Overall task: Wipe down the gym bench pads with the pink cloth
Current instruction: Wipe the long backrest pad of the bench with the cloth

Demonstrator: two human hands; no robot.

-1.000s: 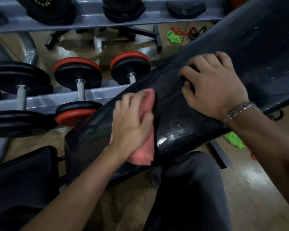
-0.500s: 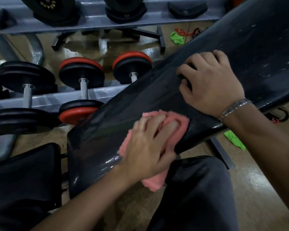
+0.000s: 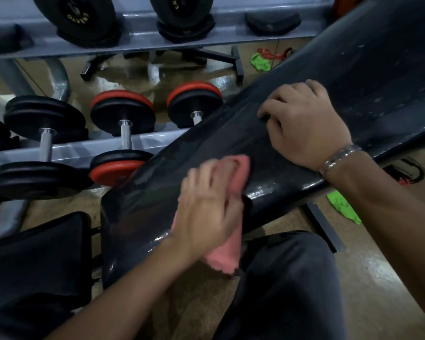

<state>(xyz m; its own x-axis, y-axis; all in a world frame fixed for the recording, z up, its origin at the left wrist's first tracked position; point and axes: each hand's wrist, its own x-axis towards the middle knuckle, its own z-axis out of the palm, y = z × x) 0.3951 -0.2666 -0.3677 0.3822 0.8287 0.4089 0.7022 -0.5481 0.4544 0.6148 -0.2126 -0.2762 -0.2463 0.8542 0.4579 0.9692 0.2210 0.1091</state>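
Observation:
A long black inclined bench pad (image 3: 231, 141) runs from lower left to upper right, its surface wet and shiny. My left hand (image 3: 206, 209) presses the pink cloth (image 3: 227, 249) flat against the pad's near side, close to the lower end; the hand is motion-blurred. The cloth sticks out above my fingers and hangs below my palm. My right hand (image 3: 304, 123), with a metal bracelet on the wrist, rests on the pad higher up with its fingers curled on the surface. A second black seat pad (image 3: 39, 261) lies at the lower left.
Behind the bench stands a grey dumbbell rack (image 3: 84, 146) with black and red-and-black dumbbells (image 3: 123, 114). Green cloths (image 3: 344, 207) lie on the floor right of the bench and another at the back. My dark-trousered knee (image 3: 285, 278) is under the pad.
My left hand with the cloth swept from the pad's top face down to its near edge, then back up a little. The right hand stayed put on the pad.

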